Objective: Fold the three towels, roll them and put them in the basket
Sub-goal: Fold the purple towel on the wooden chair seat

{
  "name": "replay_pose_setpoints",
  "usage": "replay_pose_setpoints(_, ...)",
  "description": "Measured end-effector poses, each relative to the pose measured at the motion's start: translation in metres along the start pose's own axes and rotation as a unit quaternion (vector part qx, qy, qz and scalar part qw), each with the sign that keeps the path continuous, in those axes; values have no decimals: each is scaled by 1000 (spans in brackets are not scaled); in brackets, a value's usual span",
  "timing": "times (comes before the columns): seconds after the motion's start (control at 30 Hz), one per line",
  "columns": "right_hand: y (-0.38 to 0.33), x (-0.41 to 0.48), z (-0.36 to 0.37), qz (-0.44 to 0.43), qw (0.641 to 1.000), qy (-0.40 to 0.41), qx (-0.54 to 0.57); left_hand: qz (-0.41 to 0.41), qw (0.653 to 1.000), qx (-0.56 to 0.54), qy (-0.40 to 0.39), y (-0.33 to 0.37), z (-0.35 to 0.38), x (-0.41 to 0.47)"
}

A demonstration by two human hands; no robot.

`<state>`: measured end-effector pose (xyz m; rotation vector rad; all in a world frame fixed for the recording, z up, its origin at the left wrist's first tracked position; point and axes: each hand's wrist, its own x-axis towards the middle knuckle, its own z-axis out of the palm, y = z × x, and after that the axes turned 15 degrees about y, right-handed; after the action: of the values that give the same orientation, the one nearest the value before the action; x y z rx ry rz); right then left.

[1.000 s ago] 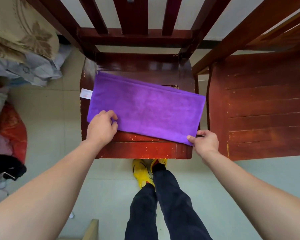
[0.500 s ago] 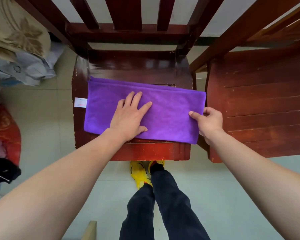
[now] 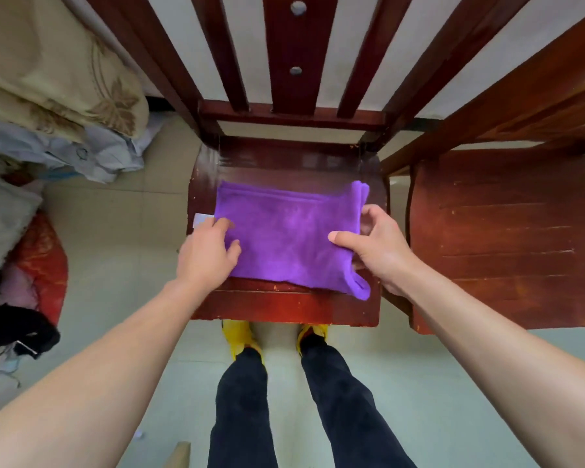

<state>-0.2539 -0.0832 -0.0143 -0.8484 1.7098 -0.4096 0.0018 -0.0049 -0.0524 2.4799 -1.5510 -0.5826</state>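
Note:
A purple towel (image 3: 286, 236) lies folded into a rectangle on the seat of a dark red wooden chair (image 3: 284, 309). A white label (image 3: 202, 221) sticks out at its left edge. My left hand (image 3: 206, 256) presses on the towel's left end, fingers curled over the edge. My right hand (image 3: 375, 246) pinches the towel's right end, thumb on top and fingers beneath the lifted layers. The towel's near right corner hangs loose by the seat's front. No basket and no other towels are in view.
A second red wooden chair (image 3: 507, 241) stands close on the right. Piled bedding and clothes (image 3: 48, 106) lie on the floor at the left, with a red cushion (image 3: 44, 265). My legs and yellow shoes (image 3: 240, 336) stand before the chair.
The towel is shorter than before, its right end now lifted in my right hand. My left hand has slid from the towel's middle to its left edge.

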Motion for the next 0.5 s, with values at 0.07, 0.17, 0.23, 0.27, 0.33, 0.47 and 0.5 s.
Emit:
replay_pose_setpoints(0.07, -3, -3, 28, -22, 999, 9, -49, -63, 998, -31, 7, -16, -8, 0)
replay_pose_setpoints(0.17, -6, -4, 87, -46, 989, 37, -133, -111, 993, -46, 18, -52, -22, -1)
replay_pose_setpoints(0.23, -8, -3, 126, -55, 983, 59, -164, -117, 992, -51, 10, -74, -27, 0)
replay_pose_setpoints(0.27, -8, -1, 145, -54, 981, 71, -172, -121, 991, -57, 3, -87, -29, -1)
replay_pose_setpoints(0.33, -8, 5, 176, -46, 977, 95, -185, -135, 987, -79, -17, -105, -33, -2)
replay_pose_setpoints(0.47, -1, 12, 216, -19, 970, 98, -222, -152, 982, -103, -52, -131, -37, -2)
replay_pose_setpoints(0.5, 1, 12, 221, -10, 973, 76, -217, -152, 981, -105, -55, -135, -37, 0)
